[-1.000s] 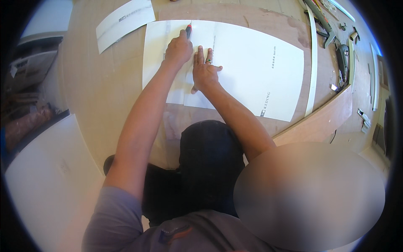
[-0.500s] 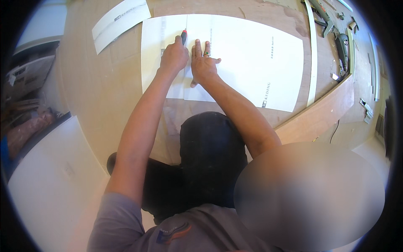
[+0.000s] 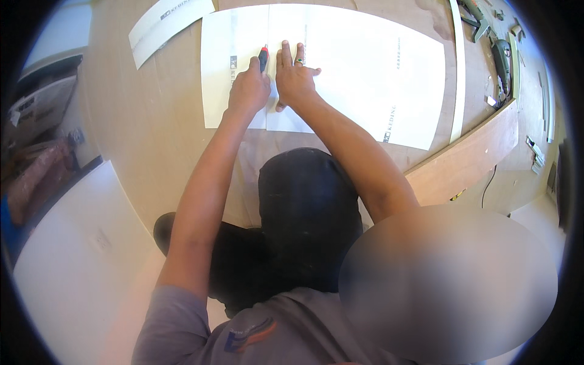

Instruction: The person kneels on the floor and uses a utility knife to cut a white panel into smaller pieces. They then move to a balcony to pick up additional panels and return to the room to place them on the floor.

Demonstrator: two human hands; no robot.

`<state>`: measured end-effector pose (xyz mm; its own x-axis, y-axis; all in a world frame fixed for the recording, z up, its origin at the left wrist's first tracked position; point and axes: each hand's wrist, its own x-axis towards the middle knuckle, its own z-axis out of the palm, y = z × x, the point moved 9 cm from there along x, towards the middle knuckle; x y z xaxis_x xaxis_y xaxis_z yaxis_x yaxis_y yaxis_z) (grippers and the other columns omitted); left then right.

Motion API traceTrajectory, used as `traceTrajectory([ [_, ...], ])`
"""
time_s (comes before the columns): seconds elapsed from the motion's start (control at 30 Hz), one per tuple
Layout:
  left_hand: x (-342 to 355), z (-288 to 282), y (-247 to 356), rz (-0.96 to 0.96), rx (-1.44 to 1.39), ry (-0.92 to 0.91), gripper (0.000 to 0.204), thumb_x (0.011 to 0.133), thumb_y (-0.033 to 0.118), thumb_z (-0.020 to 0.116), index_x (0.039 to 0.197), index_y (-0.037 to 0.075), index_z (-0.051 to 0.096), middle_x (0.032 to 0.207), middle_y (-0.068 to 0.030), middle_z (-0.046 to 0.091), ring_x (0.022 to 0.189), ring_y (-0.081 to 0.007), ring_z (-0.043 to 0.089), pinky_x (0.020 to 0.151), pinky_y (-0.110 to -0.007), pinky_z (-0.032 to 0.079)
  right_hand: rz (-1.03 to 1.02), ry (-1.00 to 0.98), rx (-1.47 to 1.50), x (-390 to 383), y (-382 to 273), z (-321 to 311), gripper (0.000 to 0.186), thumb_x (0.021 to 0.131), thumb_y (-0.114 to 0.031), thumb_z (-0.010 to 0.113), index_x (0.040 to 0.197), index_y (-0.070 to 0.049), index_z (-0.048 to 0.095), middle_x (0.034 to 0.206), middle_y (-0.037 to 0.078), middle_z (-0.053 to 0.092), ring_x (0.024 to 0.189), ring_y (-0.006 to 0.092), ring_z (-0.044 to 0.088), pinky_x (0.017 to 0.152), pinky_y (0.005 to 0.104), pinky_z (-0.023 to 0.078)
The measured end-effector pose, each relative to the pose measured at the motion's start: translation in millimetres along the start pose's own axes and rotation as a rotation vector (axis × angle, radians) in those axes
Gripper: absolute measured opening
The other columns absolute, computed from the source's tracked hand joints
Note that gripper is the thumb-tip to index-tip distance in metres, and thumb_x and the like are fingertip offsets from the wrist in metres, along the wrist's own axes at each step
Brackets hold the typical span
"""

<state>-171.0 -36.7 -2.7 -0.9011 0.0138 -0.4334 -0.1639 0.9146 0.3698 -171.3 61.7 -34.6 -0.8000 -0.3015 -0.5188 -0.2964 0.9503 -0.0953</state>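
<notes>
Two hands: bare, side by side but apart, over a white sheet.
Left hand: closed round a cutter, fingers curled in; how hard it squeezes cannot be told.
Cutter: red and black, pointing away from the person, close to a thin line on the sheet.
Right hand: open and laid flat, palm down on the sheet, fingers spread, thumb out to the left; a ring with a green stone is on one finger.
Sheet: spread on a tan surface beyond the person's bent knee, with dark print in several places.
Line: straight, running from far edge to near edge between the hands; whether score, cut or joint is unclear.
Around the sheet: a smaller white piece at upper left; a pale strip, a wooden board and a dark power tool to the right.
Hidden: the left palm and most of the cutter's handle, behind the fingers; a grey blur covers the lower right and the right upper arm.
Cut off: the small piece and the strip, at the upper edge.
Hard to make out: the cutter's blade, too small; the dim clutter at far left.
</notes>
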Motion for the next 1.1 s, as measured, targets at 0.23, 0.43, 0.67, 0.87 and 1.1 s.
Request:
traceTrajectory([
  [0.23,-33.2,10.0,-4.7,-0.038,0.002,-0.025,0.044,0.098,0.02,0.056,0.137,0.001,0.045,0.087,-0.0329,0.068,0.084,-0.0511,0.068,0.076,-0.061,0.052,0.007,0.013,0.024,1.4,2.0,1.7,0.143,0.055,-0.05,0.098,0.162,0.001,0.017,0.172,0.019,0.003,0.155,0.0474,0.013,0.097,0.0672,0.053],
  [0.43,-57.6,22.4,-14.8,-0.128,0.002,-0.056,0.044,0.098,0.02,0.056,0.137,0.002,0.046,0.085,-0.0339,0.067,0.085,-0.0516,0.068,0.077,-0.061,0.051,-0.002,0.031,0.037,0.6,2.1,0.0,0.138,0.059,-0.047,0.097,0.162,0.001,0.019,0.172,0.018,0.005,0.155,0.0467,0.014,0.098,0.0679,0.052],
  [0.67,-86.6,26.3,-21.3,-0.062,-0.016,-0.066,0.045,0.098,0.018,0.057,0.137,0.002,0.043,0.085,-0.035,0.067,0.086,-0.053,0.067,0.077,-0.061,0.051,0.007,0.032,0.067,0.1,0.5,-0.2,0.139,0.057,-0.048,0.098,0.162,0.0,0.019,0.172,0.016,0.005,0.155,0.0465,0.013,0.1,0.0685,0.05],
  [0.87,-140.5,52.0,-35.3,-0.135,-0.059,-0.121,0.043,0.099,0.019,0.056,0.135,-0.001,0.043,0.087,-0.0325,0.067,0.087,-0.0516,0.067,0.076,-0.06,0.05,0.026,0.043,0.077,-4.1,0.1,-3.8,0.144,0.055,-0.047,0.099,0.162,-0.001,0.016,0.173,0.014,0.002,0.156,0.0443,0.012,0.102,0.0704,0.047],
  [1.1,-167.4,52.3,-47.8,-0.105,-0.135,-0.136,0.046,0.1,0.019,0.053,0.139,-0.002,0.041,0.09,-0.0315,0.068,0.086,-0.0515,0.067,0.075,-0.059,0.05,0.019,-0.11,0.045,-4.3,-6.6,-14.4,0.146,0.055,-0.051,0.098,0.161,0.003,0.013,0.172,0.018,0.001,0.156,0.0473,0.008,0.101,0.0687,0.049],
])
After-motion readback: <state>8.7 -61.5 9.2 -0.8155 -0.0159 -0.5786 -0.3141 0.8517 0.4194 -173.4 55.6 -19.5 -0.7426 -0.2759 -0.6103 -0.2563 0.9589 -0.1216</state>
